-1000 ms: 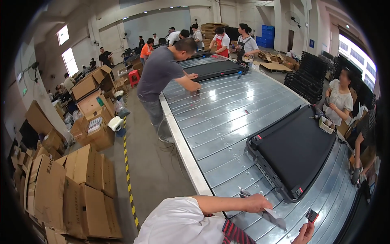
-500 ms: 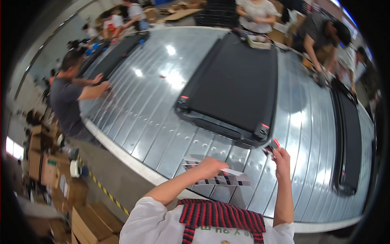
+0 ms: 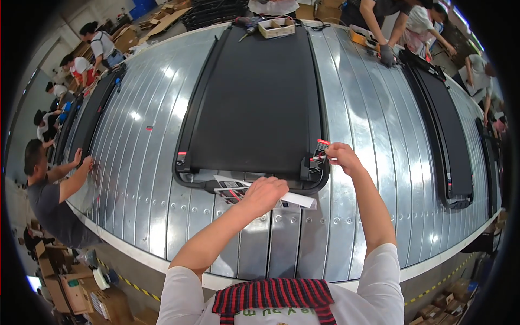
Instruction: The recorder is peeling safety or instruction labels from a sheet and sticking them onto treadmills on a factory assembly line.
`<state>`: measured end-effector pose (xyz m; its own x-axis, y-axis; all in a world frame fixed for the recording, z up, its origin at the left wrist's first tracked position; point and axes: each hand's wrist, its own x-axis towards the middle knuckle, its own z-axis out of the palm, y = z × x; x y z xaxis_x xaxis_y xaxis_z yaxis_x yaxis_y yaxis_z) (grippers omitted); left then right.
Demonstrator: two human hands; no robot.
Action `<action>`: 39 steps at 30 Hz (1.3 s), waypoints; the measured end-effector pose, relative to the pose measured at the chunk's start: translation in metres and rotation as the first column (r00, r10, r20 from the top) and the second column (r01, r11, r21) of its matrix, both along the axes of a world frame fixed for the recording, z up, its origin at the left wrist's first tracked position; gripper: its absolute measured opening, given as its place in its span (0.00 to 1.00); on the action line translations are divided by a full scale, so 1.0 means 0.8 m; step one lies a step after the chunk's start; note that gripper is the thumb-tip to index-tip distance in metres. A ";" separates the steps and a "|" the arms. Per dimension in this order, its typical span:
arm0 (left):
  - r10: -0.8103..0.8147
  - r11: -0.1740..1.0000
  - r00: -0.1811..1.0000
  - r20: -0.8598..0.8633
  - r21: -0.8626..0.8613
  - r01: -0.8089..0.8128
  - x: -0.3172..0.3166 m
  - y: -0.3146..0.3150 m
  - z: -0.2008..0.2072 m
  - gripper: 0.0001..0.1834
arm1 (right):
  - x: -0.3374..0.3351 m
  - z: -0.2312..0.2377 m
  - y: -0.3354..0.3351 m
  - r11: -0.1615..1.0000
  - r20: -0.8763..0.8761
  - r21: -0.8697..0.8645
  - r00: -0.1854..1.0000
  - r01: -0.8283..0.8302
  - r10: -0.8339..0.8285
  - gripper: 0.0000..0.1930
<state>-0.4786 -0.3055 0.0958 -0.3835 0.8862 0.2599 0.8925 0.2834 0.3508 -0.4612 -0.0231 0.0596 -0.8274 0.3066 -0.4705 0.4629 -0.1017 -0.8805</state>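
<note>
The left hand (image 3: 264, 193) pressed, fingers curled, on a sheet of labels (image 3: 260, 192) at the near edge of the black treadmill (image 3: 254, 103); the right hand (image 3: 341, 157) pinched a small sticker (image 3: 320, 149) (red-tipped) at its corner, on the ribbed metal tabletop (image 3: 368, 108).

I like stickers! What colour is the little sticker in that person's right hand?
The sticker in the right hand is red on top, with black and white below, seen in the head view.
</note>
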 end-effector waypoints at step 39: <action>-0.101 0.986 0.990 0.100 -0.126 0.113 -0.081 0.095 -0.057 0.10 | -0.055 -0.034 0.014 0.984 0.056 -0.102 0.987 -0.144 0.150 0.06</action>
